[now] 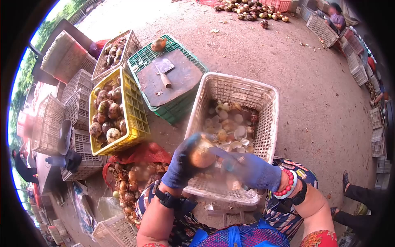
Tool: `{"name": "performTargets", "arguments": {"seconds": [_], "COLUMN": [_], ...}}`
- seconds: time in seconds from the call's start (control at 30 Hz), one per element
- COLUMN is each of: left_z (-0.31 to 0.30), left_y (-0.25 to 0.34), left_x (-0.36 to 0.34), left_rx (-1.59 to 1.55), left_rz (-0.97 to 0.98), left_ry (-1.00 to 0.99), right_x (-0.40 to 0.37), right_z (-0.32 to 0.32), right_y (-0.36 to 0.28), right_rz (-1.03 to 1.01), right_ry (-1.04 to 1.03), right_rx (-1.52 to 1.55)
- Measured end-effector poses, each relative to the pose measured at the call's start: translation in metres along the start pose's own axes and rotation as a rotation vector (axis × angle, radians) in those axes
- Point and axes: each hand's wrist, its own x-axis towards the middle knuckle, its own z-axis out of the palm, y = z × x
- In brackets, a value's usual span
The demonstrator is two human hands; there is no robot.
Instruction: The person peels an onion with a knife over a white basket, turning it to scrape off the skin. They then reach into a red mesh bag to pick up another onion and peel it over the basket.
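My left hand point(183, 160), in a blue knit glove, is closed around an onion point(202, 153) above the front part of a white plastic crate point(273, 119). My right hand point(257, 171), gloved the same way, is close beside the onion with its fingers curled. A greyish, blade-like shape at its front meets the onion, but blur hides whether this is a knife or a finger. Below both hands, the crate contains onion cut-offs point(240, 132), pale round slices and some dark skins.
A cleaver point(164, 74) lies on a board point(181, 84) over a green crate point(173, 111), with an onion point(158, 44) behind. Left stand a yellow crate point(140, 123) of onions and a red net sack point(144, 153). Another person point(336, 19) sits far right; someone's legs point(362, 201) show nearer.
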Motion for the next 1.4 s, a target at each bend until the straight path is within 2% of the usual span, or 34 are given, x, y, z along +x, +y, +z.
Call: {"name": "performTargets", "arguments": {"seconds": [0.1, 0.17, 0.2, 0.23, 0.3, 0.33, 0.37, 0.4, 0.47, 0.53, 0.57, 0.6, 0.67, 0.73, 0.8, 0.87, 0.9, 0.97, 1.07, 1.13, 1.17, 1.23, 1.27, 1.33, 1.4], "left_z": [0.019, 0.03, 0.032, 0.033, 0.034, 0.035, 0.037, 0.044, 0.056, 0.063, 0.058, 0.054, 0.047, 0.04, 0.039, 0.037, 0.034, 0.028, 0.006, 0.001, 0.0, 0.002, 0.007, 0.013, 0.018], "left_y": [0.004, 0.0, -0.004, -0.004, -0.002, -0.003, -0.005, -0.003, 0.0, 0.001, 0.0, 0.0, 0.0, -0.005, 0.001, 0.006, 0.007, 0.009, 0.028, 0.024, 0.023, 0.029, 0.021, 0.012, 0.009], "left_x": [0.0, -0.005, -0.007, -0.008, -0.008, -0.004, 0.0, 0.0, 0.0, -0.002, 0.0, 0.001, 0.002, 0.007, 0.007, 0.008, 0.012, 0.013, 0.013, 0.014, 0.015, 0.015, 0.015, 0.016, 0.014], "left_rx": [0.048, 0.052, 0.036, -0.337, -1.143, -1.136, -1.128, -0.864, -0.251, -0.511, -0.425, -0.366, -0.279, 0.241, -0.353, -0.758, -0.864, -0.713, 0.028, 0.011, 0.003, -0.514, -0.941, -1.178, -0.862], "left_rz": [-0.011, -0.056, -0.085, -0.226, -0.575, -0.643, -0.712, -0.58, -0.396, -0.552, -0.497, -0.431, -0.286, 0.044, -0.279, -0.507, -0.572, -0.48, -0.045, -0.014, 0.003, -0.328, -0.401, -0.459, -0.442], "left_ry": [0.112, 0.141, 0.124, 0.067, 0.155, 0.152, 0.148, 0.167, 0.274, 0.337, 0.289, 0.249, 0.194, 0.215, 0.184, 0.163, 0.163, 0.136, 0.056, 0.036, 0.025, 0.012, 0.015, 0.002, -0.025], "right_x": [0.007, 0.021, 0.024, 0.022, 0.015, 0.013, 0.015, 0.018, 0.027, 0.03, 0.031, 0.034, 0.041, 0.047, 0.044, 0.038, 0.036, 0.033, 0.029, 0.029, 0.028, 0.021, 0.021, 0.029, 0.035], "right_z": [0.034, 0.05, 0.047, 0.043, 0.035, 0.038, 0.047, 0.057, 0.067, 0.063, 0.061, 0.055, 0.054, 0.059, 0.06, 0.054, 0.049, 0.037, 0.021, 0.007, -0.001, -0.011, -0.006, 0.003, 0.007], "right_y": [0.023, 0.051, 0.052, 0.05, 0.035, 0.033, 0.036, 0.039, 0.053, 0.055, 0.056, 0.055, 0.064, 0.074, 0.066, 0.052, 0.049, 0.038, 0.03, 0.035, 0.034, 0.026, 0.022, 0.012, 0.009], "right_rz": [-0.133, -0.382, -0.521, -0.411, -0.152, -0.034, -0.013, 0.016, -0.011, -0.11, -0.152, -0.272, -0.399, -0.431, -0.434, -0.452, -0.478, -0.551, -0.659, -0.694, -0.795, -0.99, -1.065, -1.041, -1.024], "right_ry": [0.189, 0.4, 0.417, 0.297, 0.107, 0.075, 0.043, 0.019, -0.053, 0.015, 0.057, 0.231, 0.469, 0.58, 0.589, 0.616, 0.663, 0.715, 0.678, 0.586, 0.573, 0.535, 0.624, 0.79, 0.853], "right_rx": [0.08, -0.065, -0.237, -0.111, 0.124, 0.357, 0.64, 0.922, 1.143, 0.912, 0.797, 0.3, -0.256, -0.274, -0.118, -0.141, -0.287, -0.506, -0.685, -0.761, -0.755, -0.741, -0.655, -0.551, -0.492]}}
